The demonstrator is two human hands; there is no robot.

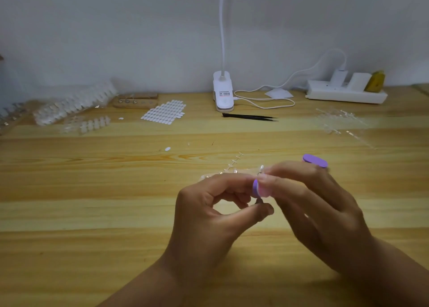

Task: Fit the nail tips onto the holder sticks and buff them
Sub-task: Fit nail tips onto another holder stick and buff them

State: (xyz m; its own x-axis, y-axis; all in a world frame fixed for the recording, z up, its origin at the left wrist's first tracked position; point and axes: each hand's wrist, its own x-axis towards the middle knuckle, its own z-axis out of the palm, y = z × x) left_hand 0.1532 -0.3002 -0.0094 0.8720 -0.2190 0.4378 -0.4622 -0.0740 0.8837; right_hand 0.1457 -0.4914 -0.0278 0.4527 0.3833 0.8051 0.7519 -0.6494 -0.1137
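Note:
My left hand (209, 211) pinches a small holder stick (259, 201) between thumb and fingers, just above the wooden table. My right hand (313, 204) grips a purple buffer block (256, 187) and holds it against the stick's top, where a clear nail tip (261, 168) pokes up, blurred. A second purple buffer (315, 160) lies on the table right behind my right hand. A strip of clear nail tips (233, 163) lies behind both hands.
At the back left are trays of nail tips (74, 104), a wooden stick stand (135, 101) and a sheet of adhesive tabs (164, 112). Black tweezers (249, 117), a clip lamp (223, 93), a power strip (346, 93) and clear sprues (341, 120) lie behind.

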